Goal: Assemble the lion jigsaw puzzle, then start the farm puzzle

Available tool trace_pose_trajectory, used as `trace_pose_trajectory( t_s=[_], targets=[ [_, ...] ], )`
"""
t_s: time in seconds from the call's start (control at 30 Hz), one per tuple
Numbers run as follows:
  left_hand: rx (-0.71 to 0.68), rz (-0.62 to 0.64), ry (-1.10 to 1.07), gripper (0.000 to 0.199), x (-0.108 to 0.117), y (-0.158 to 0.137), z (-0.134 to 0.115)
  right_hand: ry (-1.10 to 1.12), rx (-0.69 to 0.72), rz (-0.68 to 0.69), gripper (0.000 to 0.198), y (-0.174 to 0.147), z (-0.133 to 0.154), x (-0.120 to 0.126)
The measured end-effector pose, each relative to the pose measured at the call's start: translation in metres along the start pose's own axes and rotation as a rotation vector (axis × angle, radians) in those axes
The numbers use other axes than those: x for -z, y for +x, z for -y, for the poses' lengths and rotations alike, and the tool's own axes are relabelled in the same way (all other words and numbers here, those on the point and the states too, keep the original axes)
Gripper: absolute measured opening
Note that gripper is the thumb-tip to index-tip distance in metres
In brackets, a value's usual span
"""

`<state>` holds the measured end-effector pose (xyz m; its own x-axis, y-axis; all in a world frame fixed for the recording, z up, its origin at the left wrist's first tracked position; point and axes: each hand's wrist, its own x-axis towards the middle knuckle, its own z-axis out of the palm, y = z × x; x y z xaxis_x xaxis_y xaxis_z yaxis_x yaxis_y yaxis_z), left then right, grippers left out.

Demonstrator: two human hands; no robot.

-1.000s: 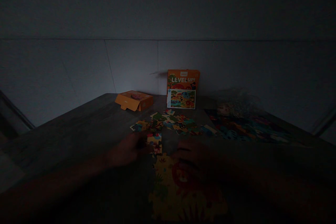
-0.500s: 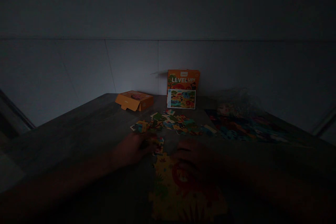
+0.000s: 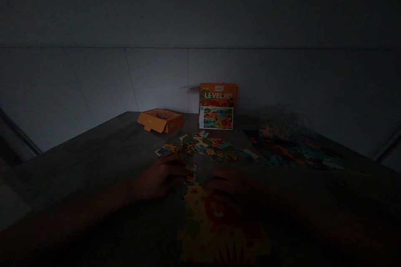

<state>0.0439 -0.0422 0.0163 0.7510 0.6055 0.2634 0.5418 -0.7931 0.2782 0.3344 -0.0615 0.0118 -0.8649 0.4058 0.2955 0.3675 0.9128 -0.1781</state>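
Observation:
In the dim head view, my left hand (image 3: 164, 176) is left of centre, its thumb and fingers closed at the left edge of a puzzle piece (image 3: 191, 172). That piece lies just above the top left corner of a joined jigsaw section (image 3: 196, 240), yellow with a red lion. Over the section's top edge rests my right hand (image 3: 227, 181), its fingers loosely bent and apart, with no piece visible in them. Part of the lion's side is hidden in shadow under that hand. A pile of loose puzzle pieces (image 3: 221, 148) lies beyond both hands.
An orange box (image 3: 159, 119) lies at the back left. A "LEVEL UP!" box (image 3: 218, 96) stands at the wall, a picture card (image 3: 216, 118) leaning on it. At right, crumpled clear plastic (image 3: 285, 125) lies on a dark colourful sheet (image 3: 300, 154). The grey table (image 3: 103, 150) meets the wall.
My left hand has shifted slightly, its upper fingers now stretched nearer the pile and the puzzle piece showing more clearly. My right hand stays nearly still.

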Motion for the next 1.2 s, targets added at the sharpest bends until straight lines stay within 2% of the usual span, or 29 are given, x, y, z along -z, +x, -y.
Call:
trace_pose_trajectory(
  t_s=[0.53, 0.73, 0.83, 0.97, 1.2],
  targets=[
    [0.016, -0.031, 0.012, 0.028, 0.0, 0.0, 0.0, -0.014, 0.012, -0.016, 0.024, 0.0, -0.001, -0.001],
    [0.181, -0.053, 0.012, 0.027, -0.002, 0.005, 0.008, -0.029, 0.018, -0.016, 0.026, 0.001, -0.001, -0.001],
    [0.217, -0.071, 0.026, 0.028, -0.004, 0.005, 0.014, -0.04, 0.012, -0.016, 0.026, 0.001, -0.001, -0.002],
    [0.206, -0.062, 0.06, 0.029, -0.005, 0.003, 0.016, -0.076, -0.002, -0.028, 0.027, -0.002, 0.001, -0.005],
    [0.09, -0.081, 0.123, 0.03, -0.006, 0.002, 0.011, -0.191, -0.056, -0.066, 0.027, -0.001, 0.013, -0.009]
  ],
)
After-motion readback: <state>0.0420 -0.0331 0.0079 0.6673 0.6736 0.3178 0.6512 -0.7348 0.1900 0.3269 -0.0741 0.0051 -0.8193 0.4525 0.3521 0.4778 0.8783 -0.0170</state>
